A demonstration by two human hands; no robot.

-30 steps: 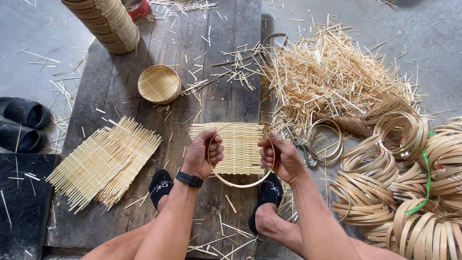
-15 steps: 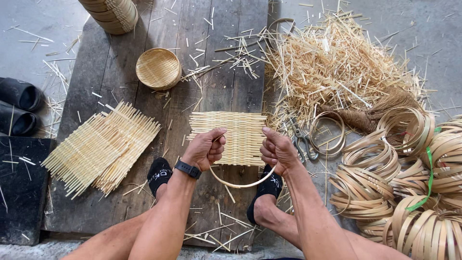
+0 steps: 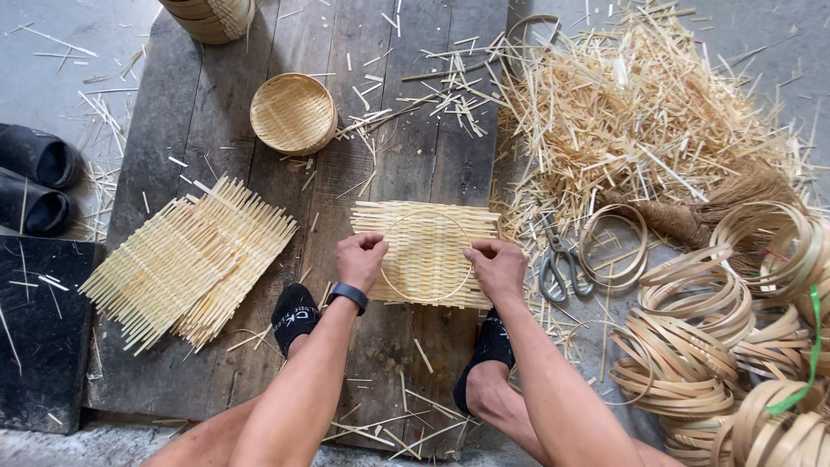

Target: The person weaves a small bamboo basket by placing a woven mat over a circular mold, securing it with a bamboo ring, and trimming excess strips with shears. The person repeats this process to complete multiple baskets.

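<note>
Wooden boards (image 3: 216,130) carry a woven mat (image 3: 450,227); the hoop (image 3: 426,256) lies flat on it, pinched between left hand (image 3: 360,259) and right hand (image 3: 496,266).

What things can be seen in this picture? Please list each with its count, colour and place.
woven mat: one, pale straw, centre of the boards, under the ring
thin ring: one, pale, lying on that mat, held at both sides
stacked mats: one pile, pale straw, left on the boards
round basket: one, tan, upper left of centre
wooden boards: dark grey, underneath
scissors: one pair, grey, right of the mat
loose ring: one, tan, beside the scissors
coiled rings: many, tan, lower right
offcut splints: a heap, pale, upper right
shoes: two, black, left edge
left hand: on the ring's left side
right hand: on the ring's right side
</note>
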